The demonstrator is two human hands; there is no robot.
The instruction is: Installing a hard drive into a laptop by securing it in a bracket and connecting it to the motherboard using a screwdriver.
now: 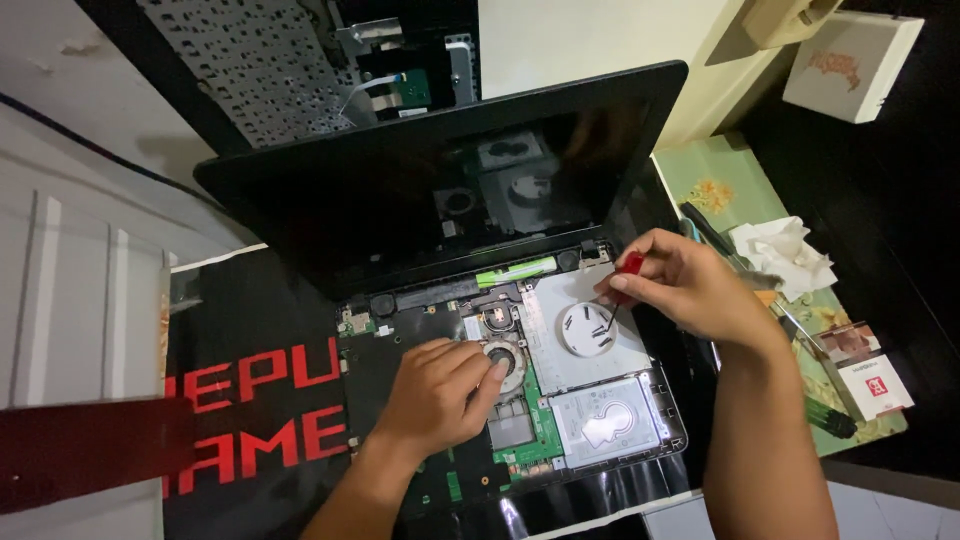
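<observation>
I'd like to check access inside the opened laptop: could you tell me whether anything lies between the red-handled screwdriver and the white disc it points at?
Nothing visible does. The right hand holds the red-handled screwdriver with its tip down on the white disc, which lies uncovered. The left hand rests apart from it, on the cooling fan.

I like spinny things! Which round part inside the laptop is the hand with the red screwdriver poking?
The white disc, under the right hand. The other round part, the copper-coloured fan, sits beneath the left hand.
</observation>
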